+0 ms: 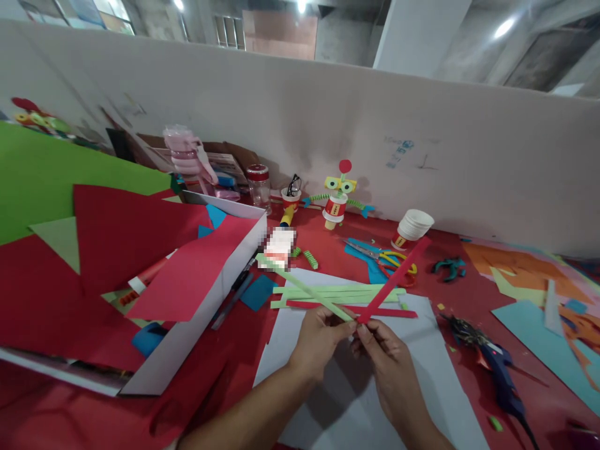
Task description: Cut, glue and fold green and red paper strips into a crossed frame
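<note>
Between my left hand [323, 340] and my right hand [387, 353], two paper strips meet at their ends in a V. My left fingers pinch the light green paper strip [309, 289], which slants up to the left. The red paper strip [394, 280] rises to the upper right from my right fingertips. Both hands are close together above a white sheet [417, 381]. Just beyond them lie several green paper strips [337, 292] and another red strip [398, 312]. Whether the held ends are stuck together cannot be seen.
A glue gun [499, 369] lies on the right, near coloured paper [534, 325]. Scissors [375, 251], stacked paper cups [412, 226] and a paper-cup figure [335, 206] stand or lie behind. At left, a white box [197, 337] holds red paper; a jar [259, 187] stands farther back.
</note>
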`<action>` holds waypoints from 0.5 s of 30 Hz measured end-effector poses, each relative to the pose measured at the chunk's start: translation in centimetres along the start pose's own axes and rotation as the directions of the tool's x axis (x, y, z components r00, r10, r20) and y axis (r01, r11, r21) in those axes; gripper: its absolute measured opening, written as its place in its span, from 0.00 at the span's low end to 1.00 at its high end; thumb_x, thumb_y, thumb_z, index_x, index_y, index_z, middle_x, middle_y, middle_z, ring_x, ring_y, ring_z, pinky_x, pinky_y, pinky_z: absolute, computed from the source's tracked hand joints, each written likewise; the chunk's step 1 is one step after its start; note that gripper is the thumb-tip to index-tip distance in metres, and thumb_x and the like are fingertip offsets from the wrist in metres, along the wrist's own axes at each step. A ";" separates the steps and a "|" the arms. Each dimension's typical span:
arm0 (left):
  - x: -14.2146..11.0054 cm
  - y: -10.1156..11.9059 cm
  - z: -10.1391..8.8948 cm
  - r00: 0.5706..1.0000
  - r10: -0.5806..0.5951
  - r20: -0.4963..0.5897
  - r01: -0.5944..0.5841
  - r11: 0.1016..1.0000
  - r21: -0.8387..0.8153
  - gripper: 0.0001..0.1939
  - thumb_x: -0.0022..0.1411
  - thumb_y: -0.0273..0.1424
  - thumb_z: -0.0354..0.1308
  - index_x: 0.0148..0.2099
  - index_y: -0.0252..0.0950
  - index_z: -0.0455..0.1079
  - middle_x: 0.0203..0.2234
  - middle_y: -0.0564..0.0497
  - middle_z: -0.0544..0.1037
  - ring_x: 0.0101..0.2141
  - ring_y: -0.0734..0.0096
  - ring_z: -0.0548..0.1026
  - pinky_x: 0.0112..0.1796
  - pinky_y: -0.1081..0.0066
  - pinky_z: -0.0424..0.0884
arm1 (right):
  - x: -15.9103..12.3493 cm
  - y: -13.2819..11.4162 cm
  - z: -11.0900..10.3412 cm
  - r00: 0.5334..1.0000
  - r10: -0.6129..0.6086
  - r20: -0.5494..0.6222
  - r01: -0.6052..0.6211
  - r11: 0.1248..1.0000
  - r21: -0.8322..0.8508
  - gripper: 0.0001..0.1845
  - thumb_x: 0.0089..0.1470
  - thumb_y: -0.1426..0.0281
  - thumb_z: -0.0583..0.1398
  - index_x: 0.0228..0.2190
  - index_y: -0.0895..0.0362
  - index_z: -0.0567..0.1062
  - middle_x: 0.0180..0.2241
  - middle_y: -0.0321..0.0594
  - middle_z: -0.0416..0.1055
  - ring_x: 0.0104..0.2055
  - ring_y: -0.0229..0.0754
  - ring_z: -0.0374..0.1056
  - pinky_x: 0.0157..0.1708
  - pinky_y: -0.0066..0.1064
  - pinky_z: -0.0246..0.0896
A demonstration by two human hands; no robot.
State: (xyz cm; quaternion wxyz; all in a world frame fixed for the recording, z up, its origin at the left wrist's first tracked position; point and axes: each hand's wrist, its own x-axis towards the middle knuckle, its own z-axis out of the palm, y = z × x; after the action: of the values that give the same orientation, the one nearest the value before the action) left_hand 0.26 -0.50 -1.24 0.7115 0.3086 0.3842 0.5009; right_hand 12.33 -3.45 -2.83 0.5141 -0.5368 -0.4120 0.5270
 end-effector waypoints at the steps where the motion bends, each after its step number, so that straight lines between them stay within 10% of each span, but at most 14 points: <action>1: 0.1 -0.1 -0.1 1.000 -0.001 0.011 0.001 1.000 0.004 0.08 0.39 0.32 0.67 0.23 0.35 0.73 0.17 0.52 0.72 0.21 0.71 0.68 0.25 0.69 0.65 | 0.1 0.0 -0.1 1.000 0.011 -0.010 -0.011 1.000 0.027 0.15 0.47 0.57 0.65 0.25 0.56 0.75 0.22 0.36 0.69 0.25 0.39 0.63 0.27 0.29 0.59; 11: -0.5 -0.4 0.2 0.976 0.216 -0.035 -0.193 0.927 0.322 0.07 0.45 0.27 0.61 0.31 0.38 0.73 0.24 0.51 0.76 0.28 0.67 0.72 0.31 0.70 0.67 | -0.5 0.1 -0.3 0.990 -0.091 -0.106 0.080 0.991 -0.103 0.14 0.50 0.57 0.62 0.24 0.55 0.73 0.22 0.35 0.68 0.26 0.39 0.63 0.28 0.29 0.59; 15: -0.3 -0.3 -0.3 0.965 0.196 0.173 -0.254 0.859 0.445 0.04 0.53 0.30 0.57 0.28 0.37 0.70 0.21 0.52 0.73 0.24 0.70 0.68 0.28 0.71 0.63 | -0.5 -0.3 -0.4 0.980 -0.146 -0.136 0.118 0.973 -0.200 0.15 0.51 0.57 0.62 0.23 0.55 0.72 0.21 0.35 0.67 0.26 0.38 0.62 0.28 0.29 0.58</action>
State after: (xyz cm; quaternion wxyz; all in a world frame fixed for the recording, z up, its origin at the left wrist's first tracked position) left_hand 0.07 -0.92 -1.60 0.5756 0.5421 0.4099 0.4548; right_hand 12.75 -4.00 -2.49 0.5238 -0.5931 -0.4556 0.4077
